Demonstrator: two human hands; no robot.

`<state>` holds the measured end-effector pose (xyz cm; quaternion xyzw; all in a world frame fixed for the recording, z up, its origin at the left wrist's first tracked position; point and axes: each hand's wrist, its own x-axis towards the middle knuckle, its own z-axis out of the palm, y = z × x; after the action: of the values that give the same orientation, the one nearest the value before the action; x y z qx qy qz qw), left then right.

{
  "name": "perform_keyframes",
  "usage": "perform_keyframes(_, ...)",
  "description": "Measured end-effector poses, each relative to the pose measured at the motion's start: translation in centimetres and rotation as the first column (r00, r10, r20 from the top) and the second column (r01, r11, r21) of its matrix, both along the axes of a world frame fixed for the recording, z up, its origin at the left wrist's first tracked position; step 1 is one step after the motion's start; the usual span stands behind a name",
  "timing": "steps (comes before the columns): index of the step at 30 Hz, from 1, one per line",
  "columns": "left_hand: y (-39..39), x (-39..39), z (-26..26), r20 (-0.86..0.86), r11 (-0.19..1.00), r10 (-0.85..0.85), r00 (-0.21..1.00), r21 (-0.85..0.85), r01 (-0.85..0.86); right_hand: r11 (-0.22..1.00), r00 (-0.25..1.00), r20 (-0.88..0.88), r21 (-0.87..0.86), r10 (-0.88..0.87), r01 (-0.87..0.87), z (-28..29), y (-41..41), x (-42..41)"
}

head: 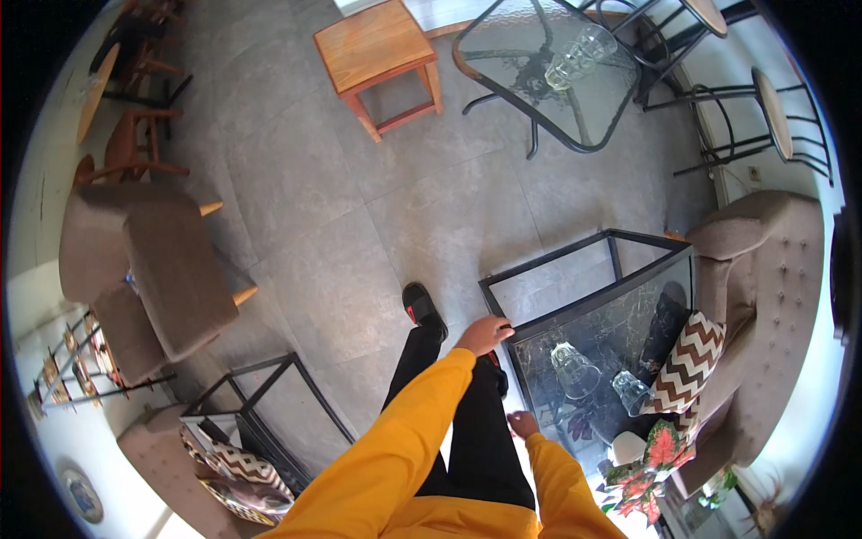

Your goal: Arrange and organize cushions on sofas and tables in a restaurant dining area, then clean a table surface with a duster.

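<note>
A low table with a black metal frame [578, 306] and a dark marble-patterned top [539, 364] stands to my right. My left hand [483, 335] reaches its near corner, fingers curled over the frame there. Close to the same table's near side is my right hand [523, 425], with fingers bent; whether it grips the edge is unclear. On the tabletop, a group of clear glasses [574, 370] lies tipped or stacked, which I cannot tell. Another clear glass [632, 392] is beside a brown-and-white zigzag cushion [688, 364].
A tufted sofa [774, 303] borders the table's far side. A red-leaved plant [660, 451] is at the near right. Ahead are a wooden stool [377, 44] and a glass-topped table [498, 64] bearing stacked glasses [579, 57]. A brown armchair [178, 283] stands left.
</note>
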<state>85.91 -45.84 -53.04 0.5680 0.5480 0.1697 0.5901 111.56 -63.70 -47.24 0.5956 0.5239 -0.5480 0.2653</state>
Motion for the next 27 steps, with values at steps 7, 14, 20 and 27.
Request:
perform_keyframes(7, -0.1, -16.5, -2.4, -0.265, 0.936, 0.189, 0.945, -0.242, -0.255, 0.751, 0.856, -0.261, 0.410, -0.447, 0.517, -0.8, 10.3, -14.4)
perform_keyframes(14, 9.0, -25.7, -2.9, -0.215, 0.930, 0.204, 0.955, -0.263, -0.257, 0.323, 0.255, -0.524, -0.041, -0.813, 0.945, -1.2, 29.0, -18.9)
perform_keyframes(20, 25.3, -27.3, -0.7, -0.142, 0.768, 0.399, 0.906, -0.488, -0.415, -0.110, -0.141, -0.570, -0.088, -0.809, 0.990, -5.1, 46.9, -17.5)
perform_keyframes(27, 44.9, -24.5, 2.7, 0.013, 0.783, 0.576, 0.818, -0.296, -0.547, -0.221, -0.247, -0.619, -0.120, -0.745, 0.968, -5.8, 60.1, -12.2)
